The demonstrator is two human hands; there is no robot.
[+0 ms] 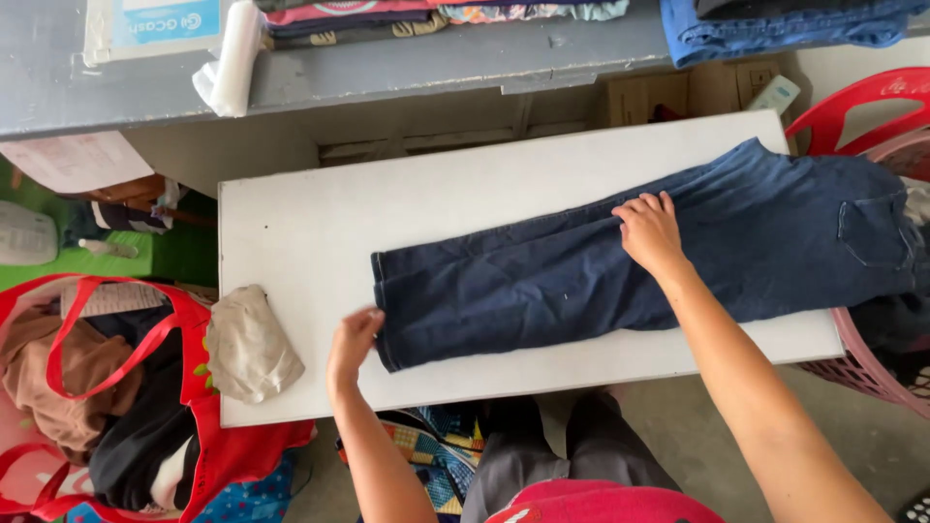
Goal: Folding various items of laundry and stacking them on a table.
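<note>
The dark blue jeans [630, 261] lie folded lengthwise across the white table [291, 223], from frame centre to the right edge. Your left hand [353, 339] pinches the hem corner, fingers closed on it. Your right hand [649, 230] presses flat at mid-leg, fingers spread. Judged heavy, limp denim: grip seams and hems.
</note>
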